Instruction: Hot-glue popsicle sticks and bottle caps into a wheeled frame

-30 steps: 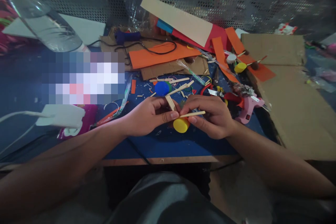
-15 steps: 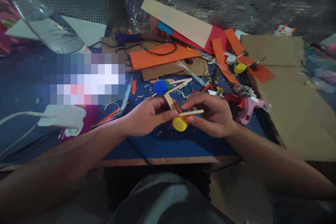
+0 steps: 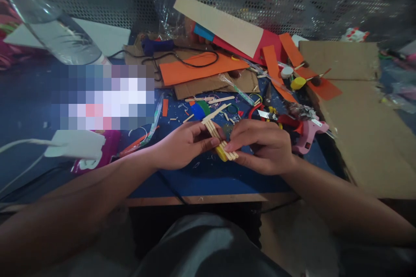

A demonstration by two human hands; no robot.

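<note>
Between my two hands is a small craft-stick assembly [image 3: 212, 130], several pale wooden sticks side by side with one stick running crosswise at its far end. A yellow bottle cap [image 3: 221, 153] shows at its near left side, partly hidden by the sticks. My left hand [image 3: 182, 145] pinches the assembly from the left, thumb on top. My right hand [image 3: 264, 145] grips its near right end between thumb and fingers. Just beyond lie a blue cap [image 3: 197, 111] and a green round piece [image 3: 204, 106], partly hidden by the sticks.
A pink glue gun [image 3: 310, 134] and a cutter blade [image 3: 266, 114] lie to the right. Orange foam sheets [image 3: 198, 69] rest on cardboard behind. At left stand a water bottle [image 3: 61, 30] and a white charger [image 3: 76, 143]. More cardboard [image 3: 367, 138] covers the right side.
The stick assembly has turned, so its row of sticks now faces up and covers more of the yellow cap. My right hand has shifted its grip slightly nearer.
</note>
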